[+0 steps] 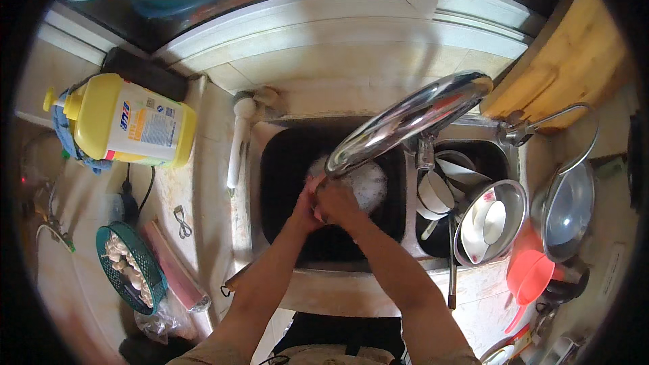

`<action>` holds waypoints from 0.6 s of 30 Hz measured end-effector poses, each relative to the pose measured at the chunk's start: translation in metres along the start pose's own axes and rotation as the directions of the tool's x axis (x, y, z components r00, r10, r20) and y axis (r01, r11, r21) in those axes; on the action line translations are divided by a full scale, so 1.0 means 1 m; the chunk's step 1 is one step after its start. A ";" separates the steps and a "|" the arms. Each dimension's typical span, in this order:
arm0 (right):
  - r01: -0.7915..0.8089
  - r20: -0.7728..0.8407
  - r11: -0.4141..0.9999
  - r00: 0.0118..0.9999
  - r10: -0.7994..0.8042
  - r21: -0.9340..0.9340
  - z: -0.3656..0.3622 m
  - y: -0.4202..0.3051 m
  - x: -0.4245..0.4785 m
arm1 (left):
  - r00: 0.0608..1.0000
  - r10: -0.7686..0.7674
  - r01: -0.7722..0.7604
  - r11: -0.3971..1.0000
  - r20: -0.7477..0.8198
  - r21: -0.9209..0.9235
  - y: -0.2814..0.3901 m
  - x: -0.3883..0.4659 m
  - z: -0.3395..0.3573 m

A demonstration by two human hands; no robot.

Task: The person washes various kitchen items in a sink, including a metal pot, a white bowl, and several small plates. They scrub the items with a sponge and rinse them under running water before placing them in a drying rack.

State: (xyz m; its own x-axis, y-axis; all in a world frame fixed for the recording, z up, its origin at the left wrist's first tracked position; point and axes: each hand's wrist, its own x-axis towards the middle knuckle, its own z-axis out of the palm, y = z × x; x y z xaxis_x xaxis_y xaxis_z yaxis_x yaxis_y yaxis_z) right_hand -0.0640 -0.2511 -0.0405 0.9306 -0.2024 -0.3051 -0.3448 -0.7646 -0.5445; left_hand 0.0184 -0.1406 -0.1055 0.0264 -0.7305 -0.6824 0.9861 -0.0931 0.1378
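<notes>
Both of my hands are close together under the chrome faucet (405, 124), over the larger black sink basin (284, 162). My left hand (306, 205) reaches in from the left, and my right hand (337, 200) lies partly over it. Something pinkish shows between them, but I cannot tell what it is. The faucet hides part of my fingers. Just beyond and to the right of the hands, white suds (369, 187) fill a round area in the basin, perhaps a bowl whose rim is hard to make out.
Bowls (435, 195) and a metal basin (519, 203) of white dishes crowd the smaller sink compartment. Right of it are a metal bowl (570, 213) and red ladle (530, 274). At left stand a yellow pump bottle (96, 116) and a green basket (104, 248) of garlic.
</notes>
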 end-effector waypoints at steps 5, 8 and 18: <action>-0.181 -0.328 0.958 0.911 0.249 0.224 0.087 0.018 0.029 | 0.918 0.356 -0.262 0.874 -0.172 0.409 -0.002 0.021 -0.013; -0.198 -0.471 0.900 0.797 0.378 0.388 0.110 0.032 0.033 | 0.786 0.569 -0.226 0.627 -0.240 0.746 -0.018 0.005 0.041; -0.194 0.067 0.910 0.981 0.182 0.368 0.003 0.060 -0.006 | 0.560 0.816 -0.179 -0.049 0.142 0.983 0.067 0.024 0.038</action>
State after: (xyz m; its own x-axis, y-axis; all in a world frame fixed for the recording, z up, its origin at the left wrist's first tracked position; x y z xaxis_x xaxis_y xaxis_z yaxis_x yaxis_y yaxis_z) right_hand -0.0905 -0.2936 -0.0739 0.8417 -0.2972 -0.4508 -0.5396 -0.4312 -0.7231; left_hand 0.0785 -0.1900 -0.0854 0.7962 -0.5814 -0.1675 -0.2140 -0.5295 0.8208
